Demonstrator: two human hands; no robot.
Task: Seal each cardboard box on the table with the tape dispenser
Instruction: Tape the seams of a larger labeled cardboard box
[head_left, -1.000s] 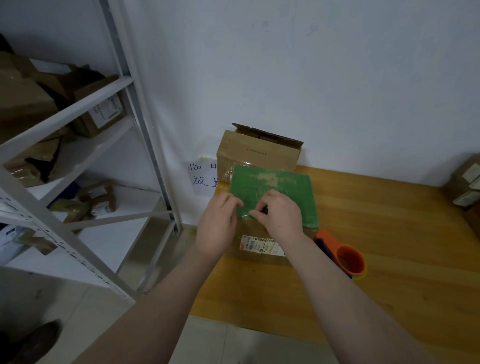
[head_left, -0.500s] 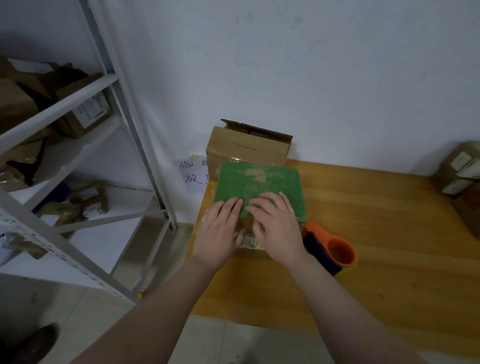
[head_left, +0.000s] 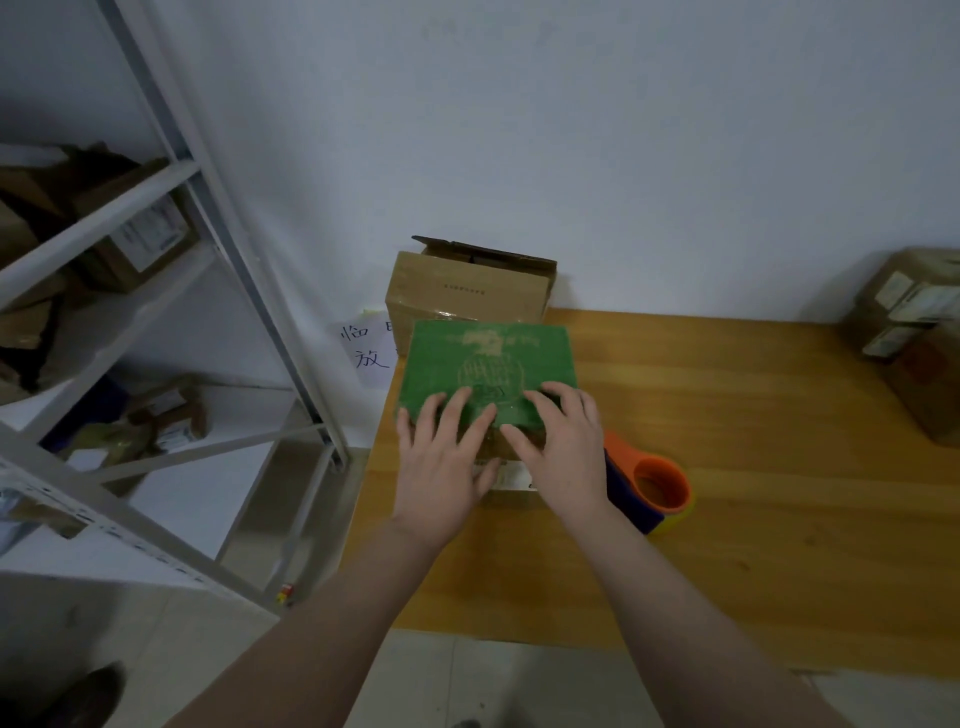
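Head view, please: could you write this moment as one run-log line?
left hand: flat on green box | right hand: flat on it | tape dispenser: on table, not held | brown box behind: flap raised

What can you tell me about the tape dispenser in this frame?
The tape dispenser lies unheld on the wooden table, just right of the green-topped box. It looks plastic: an orange ring-shaped hub, a dark blue body and a yellowish lower edge. The right hand and wrist hide its left end; whether they touch it is unclear.
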